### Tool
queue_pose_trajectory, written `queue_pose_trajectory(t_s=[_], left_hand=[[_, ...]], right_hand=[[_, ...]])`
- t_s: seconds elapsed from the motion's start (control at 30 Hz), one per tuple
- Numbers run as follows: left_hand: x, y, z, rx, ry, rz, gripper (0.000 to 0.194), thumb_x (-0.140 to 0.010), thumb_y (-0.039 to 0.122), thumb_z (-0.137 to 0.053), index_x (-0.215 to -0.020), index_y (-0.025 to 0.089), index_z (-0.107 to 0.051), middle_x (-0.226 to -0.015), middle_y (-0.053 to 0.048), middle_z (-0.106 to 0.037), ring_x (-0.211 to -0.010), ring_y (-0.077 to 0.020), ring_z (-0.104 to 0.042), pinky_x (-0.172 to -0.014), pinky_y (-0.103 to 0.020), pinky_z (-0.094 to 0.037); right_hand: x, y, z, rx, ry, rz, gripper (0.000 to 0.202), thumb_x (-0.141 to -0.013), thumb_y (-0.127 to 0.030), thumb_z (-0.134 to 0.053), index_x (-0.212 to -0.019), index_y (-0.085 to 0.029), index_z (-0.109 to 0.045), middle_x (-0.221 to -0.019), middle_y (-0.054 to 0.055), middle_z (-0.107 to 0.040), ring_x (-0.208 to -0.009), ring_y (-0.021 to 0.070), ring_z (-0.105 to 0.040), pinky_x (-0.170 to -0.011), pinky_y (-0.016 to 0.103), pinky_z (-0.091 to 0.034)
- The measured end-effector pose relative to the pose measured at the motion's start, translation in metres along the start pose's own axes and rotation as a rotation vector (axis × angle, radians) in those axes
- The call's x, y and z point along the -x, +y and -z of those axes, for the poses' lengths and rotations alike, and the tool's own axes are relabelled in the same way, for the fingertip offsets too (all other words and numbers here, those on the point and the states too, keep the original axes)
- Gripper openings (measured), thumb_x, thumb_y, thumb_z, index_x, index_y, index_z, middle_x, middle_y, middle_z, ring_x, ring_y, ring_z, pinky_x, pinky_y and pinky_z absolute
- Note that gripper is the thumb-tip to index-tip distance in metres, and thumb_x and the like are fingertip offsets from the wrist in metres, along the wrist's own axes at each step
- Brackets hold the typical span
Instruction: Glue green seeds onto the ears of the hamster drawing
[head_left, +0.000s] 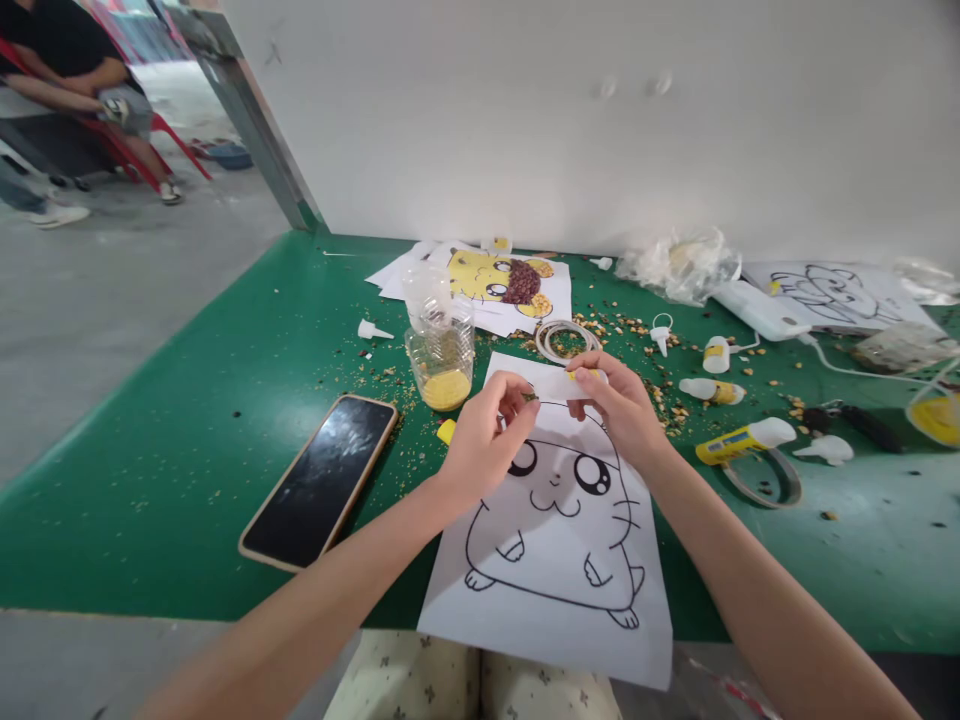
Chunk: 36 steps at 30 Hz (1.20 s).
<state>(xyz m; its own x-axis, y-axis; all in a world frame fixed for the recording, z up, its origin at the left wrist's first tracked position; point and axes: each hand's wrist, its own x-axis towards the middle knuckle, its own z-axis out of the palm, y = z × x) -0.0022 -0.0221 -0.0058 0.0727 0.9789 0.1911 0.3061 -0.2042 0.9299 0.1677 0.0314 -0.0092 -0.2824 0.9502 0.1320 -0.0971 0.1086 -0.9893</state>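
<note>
Above the hamster drawing (pixel 555 560), fingertips meet at a small white bottle (pixel 553 384)

Thumb and fingers of the left hand (pixel 486 432) are pinched together on a tiny dark bit (pixel 530 397) at the bottle's end; whether they also touch its tip, I cannot tell. The right hand (pixel 621 408) is clamped on the bottle, holding it nearly level over the drawing's upper part. For such close fingertip work a light grip seems best, since a hard squeeze could push out whatever is inside; keeping the tip off the printed lines should also help.

Both forearms slant inward from the lower corners. The left shows its back to the camera, fingers curled under; the right lays its thumb along the near side, fingers behind.

Farther out, a clear plastic cup (pixel 441 350) with yellow grains stands just past the left hand, a phone (pixel 322 482) lies left of the drawing, and a pale ring (pixel 541 342) sits beyond the bottle on the green table (pixel 180 430)
</note>
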Motion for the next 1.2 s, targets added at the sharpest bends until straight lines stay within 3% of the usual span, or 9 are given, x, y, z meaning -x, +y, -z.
queue_pose_trajectory(t_s=[0.13, 0.4, 0.73, 1.0, 1.2], left_hand=[[-0.002, 0.003, 0.000, 0.138, 0.038, 0.028, 0.014, -0.081, 0.029, -0.058, -0.087, 0.020, -0.051, -0.080, 0.001, -0.055, -0.069, -0.0101, -0.051, -0.054, -0.020, -0.037], [-0.007, 0.000, 0.003, 0.229, 0.118, 0.118, 0.016, -0.072, 0.031, -0.068, -0.071, 0.018, -0.059, -0.071, 0.002, -0.057, -0.059, -0.0081, -0.047, -0.054, -0.021, -0.039], [-0.010, -0.006, 0.006, 0.442, 0.069, 0.121, 0.008, -0.073, 0.026, -0.067, -0.070, 0.019, -0.066, -0.076, 0.000, -0.055, -0.061, -0.0079, -0.045, -0.053, -0.022, -0.037], [-0.008, -0.005, 0.006, 0.404, 0.096, 0.133, 0.006, -0.069, 0.021, -0.070, -0.065, 0.019, -0.065, -0.072, 0.001, -0.056, -0.066, -0.0096, -0.050, -0.059, -0.023, -0.039], [-0.007, -0.003, 0.006, 0.353, 0.074, 0.158, 0.009, -0.072, 0.023, -0.066, -0.065, 0.018, -0.064, -0.072, 0.000, -0.054, -0.062, -0.0092, -0.045, -0.055, -0.024, -0.035]], right_hand=[[0.003, -0.001, -0.005, 0.022, -0.008, 0.050, 0.012, -0.080, -0.031, -0.059, -0.083, -0.020, -0.057, -0.070, -0.003, -0.052, -0.050, 0.0078, -0.051, -0.048, 0.024, -0.042], [0.010, -0.002, -0.013, 0.111, 0.006, 0.089, 0.014, -0.077, -0.033, -0.061, -0.086, -0.022, -0.057, -0.075, -0.002, -0.053, -0.056, 0.0094, -0.054, -0.055, 0.026, -0.048], [0.010, -0.006, -0.012, 0.164, 0.032, 0.151, 0.013, -0.077, -0.033, -0.061, -0.086, -0.023, -0.058, -0.079, 0.000, -0.053, -0.060, 0.0103, -0.054, -0.056, 0.026, -0.050], [0.013, -0.001, -0.006, 0.287, 0.066, 0.202, 0.013, -0.076, -0.033, -0.062, -0.084, -0.023, -0.060, -0.080, 0.001, -0.055, -0.062, 0.0128, -0.053, -0.053, 0.026, -0.050], [0.014, -0.001, -0.004, 0.367, 0.078, 0.230, 0.011, -0.078, -0.033, -0.060, -0.084, -0.024, -0.062, -0.081, 0.002, -0.055, -0.065, 0.0138, -0.052, -0.054, 0.027, -0.048]])
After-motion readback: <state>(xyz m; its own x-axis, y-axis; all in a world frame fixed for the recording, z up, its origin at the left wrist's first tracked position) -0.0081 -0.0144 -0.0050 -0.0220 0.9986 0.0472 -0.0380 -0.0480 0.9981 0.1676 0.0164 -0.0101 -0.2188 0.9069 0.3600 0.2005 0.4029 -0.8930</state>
